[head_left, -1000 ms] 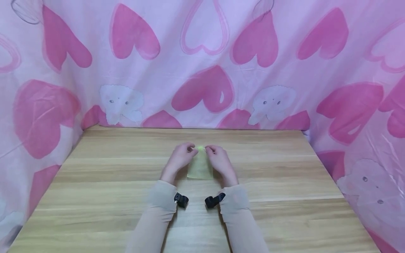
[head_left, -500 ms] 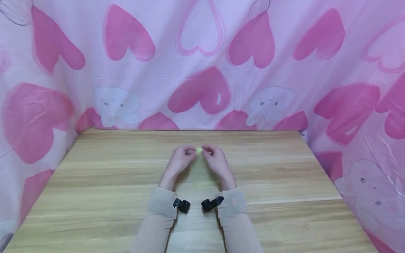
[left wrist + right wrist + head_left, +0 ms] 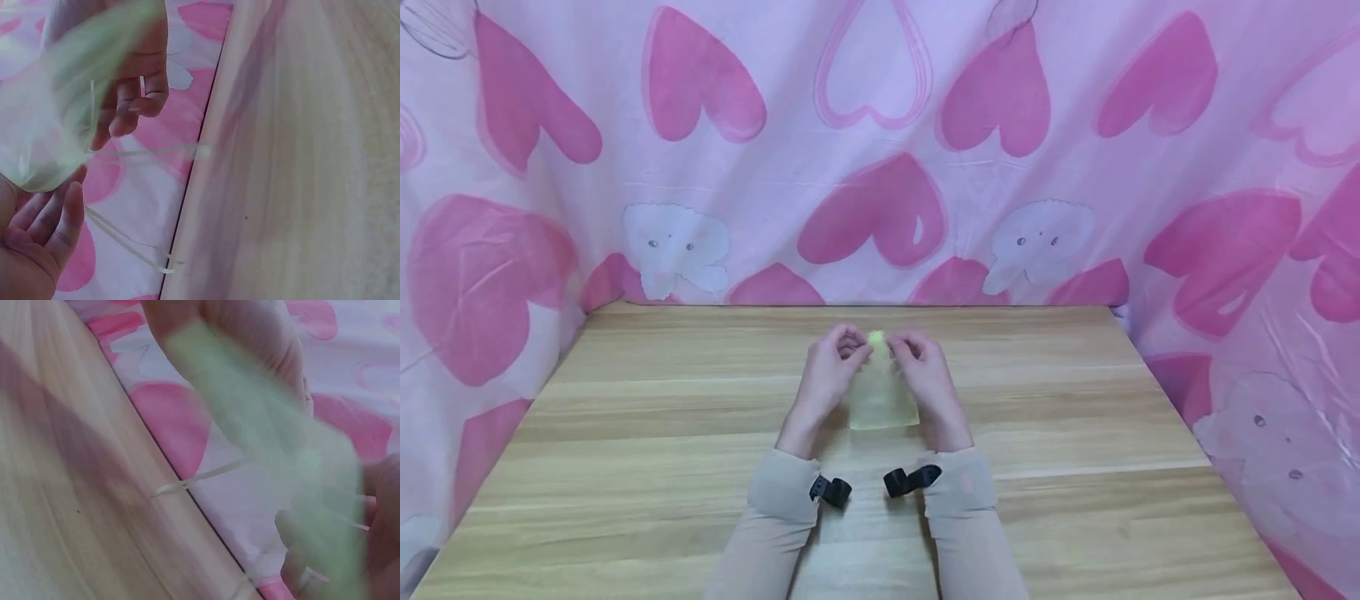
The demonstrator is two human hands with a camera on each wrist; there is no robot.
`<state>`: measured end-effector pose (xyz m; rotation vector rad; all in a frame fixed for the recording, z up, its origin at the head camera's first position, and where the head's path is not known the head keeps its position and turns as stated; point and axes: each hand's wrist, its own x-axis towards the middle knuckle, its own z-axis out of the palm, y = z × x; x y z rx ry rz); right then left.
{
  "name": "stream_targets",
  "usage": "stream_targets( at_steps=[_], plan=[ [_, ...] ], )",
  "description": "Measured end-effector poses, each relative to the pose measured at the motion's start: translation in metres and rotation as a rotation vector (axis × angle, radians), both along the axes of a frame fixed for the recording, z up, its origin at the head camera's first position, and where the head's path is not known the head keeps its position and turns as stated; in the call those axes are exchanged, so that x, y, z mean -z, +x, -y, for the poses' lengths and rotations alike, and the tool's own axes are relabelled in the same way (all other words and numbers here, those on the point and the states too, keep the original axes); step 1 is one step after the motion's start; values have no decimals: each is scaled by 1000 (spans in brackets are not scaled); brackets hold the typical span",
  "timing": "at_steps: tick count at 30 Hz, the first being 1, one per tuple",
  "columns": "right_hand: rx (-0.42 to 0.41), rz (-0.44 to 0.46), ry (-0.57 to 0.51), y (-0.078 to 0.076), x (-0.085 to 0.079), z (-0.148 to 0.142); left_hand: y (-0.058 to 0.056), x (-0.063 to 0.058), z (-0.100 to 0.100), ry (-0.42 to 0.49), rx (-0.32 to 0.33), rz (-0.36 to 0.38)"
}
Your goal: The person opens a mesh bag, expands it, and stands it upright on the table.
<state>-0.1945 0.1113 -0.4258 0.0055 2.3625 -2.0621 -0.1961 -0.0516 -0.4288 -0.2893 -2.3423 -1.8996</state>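
Observation:
A sheer yellow-green drawstring pouch [image 3: 883, 404] hangs between the two hands, its gathered top upward and its wide end toward the person. My left hand [image 3: 829, 367] pinches at the left side of the pouch's neck, while on the other side my right hand [image 3: 927, 375] does the same with thumb and fingers. Both wrist views show the pouch blurred, as pale green mesh [image 3: 100, 62] and a green streak [image 3: 269, 431]. Thin pale drawstrings [image 3: 128, 240] trail loose below the fingers, and one string [image 3: 212, 474] dangles in the right wrist view. I cannot tell whether the fingertips grip string or mesh.
A wood-grain table [image 3: 647, 467] spreads beneath the forearms. Behind it and along both sides hangs a pink curtain [image 3: 760, 183] with hearts and pale animal faces. Black wrist cameras [image 3: 832, 492] are strapped over the beige sleeves.
The pouch swung and blurred half a second ago, and now hangs flatter with its lower edge visible. Both hands have moved slightly away from the person. The head view has shifted a little.

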Motion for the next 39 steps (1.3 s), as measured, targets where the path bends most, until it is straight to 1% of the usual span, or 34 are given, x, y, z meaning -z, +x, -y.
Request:
stream_targets(
  at_steps=[2,7,13,16,21,23,26,29,34,39],
  plan=[
    [-10,7,-12,1,-2,0,1,-2,0,7,2,-17],
    [-64,-45,18,2,-4,-1,4,-7,2,-8,6,-46],
    [-104,-90,50,3,-8,-2,4,-9,7,-81,-15,-54],
    [-99,-98,66,3,-9,-2,3,-9,10,-123,-17,-56],
    [-70,-112,55,3,-10,-3,2,-10,11,-172,34,-82],
    [-63,-126,53,3,-10,-4,3,-11,12,-172,47,-85],
    [-52,-151,75,4,-10,-5,4,-12,12,-167,47,-86],
    [-49,-170,101,4,-10,-7,5,-13,13,-172,46,-107],
    [-60,-165,110,5,-12,-10,5,-13,13,-202,45,-166],
    [-46,-159,107,4,-13,-13,4,-12,14,-213,40,-189]
  ],
)
